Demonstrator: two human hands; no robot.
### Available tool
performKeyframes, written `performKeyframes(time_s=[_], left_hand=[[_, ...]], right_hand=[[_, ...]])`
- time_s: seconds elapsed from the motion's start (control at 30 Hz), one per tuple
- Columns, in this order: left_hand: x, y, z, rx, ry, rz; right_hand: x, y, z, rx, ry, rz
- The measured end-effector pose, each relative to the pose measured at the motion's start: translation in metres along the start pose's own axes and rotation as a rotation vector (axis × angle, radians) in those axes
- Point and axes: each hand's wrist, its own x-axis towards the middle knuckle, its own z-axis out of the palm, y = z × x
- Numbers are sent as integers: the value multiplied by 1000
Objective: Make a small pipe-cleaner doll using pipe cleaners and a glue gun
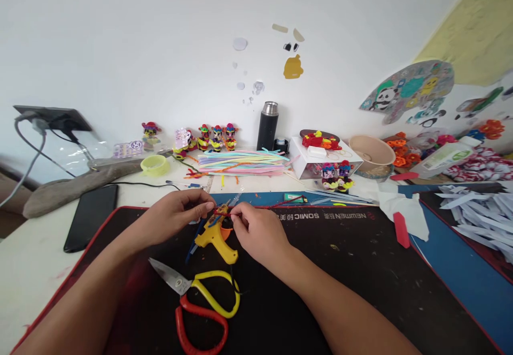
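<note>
My left hand point(182, 213) and my right hand point(260, 232) are close together above the dark mat, fingertips pinched. A thin dark red pipe cleaner point(286, 202) runs between them, and its loose end trails past my right hand to the right. Just below the fingers lies a yellow glue gun point(220, 242) with an orange trigger, its front partly covered by the strand and small blue pieces. Nearer to me, scissors point(185, 286) with one red and one yellow handle lie with their blades pointing to the upper left.
A black phone point(91, 218) lies at the left. Along the wall stand small colourful figures point(216, 138), a bundle of pastel pipe cleaners point(244, 162), a black thermos point(268, 128) and a white box point(326, 154). Paper strips point(481, 218) are heaped at the right.
</note>
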Motion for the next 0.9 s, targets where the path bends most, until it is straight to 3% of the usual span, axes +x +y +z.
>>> performKeyframes(time_s=[0.4,0.9], left_hand=[[0,-1,3,55,-75,-45],[0,-6,3,48,-78,-31]], right_hand=[[0,0,0,-1,-3,1],[-1,-1,-1,-14,2,16]])
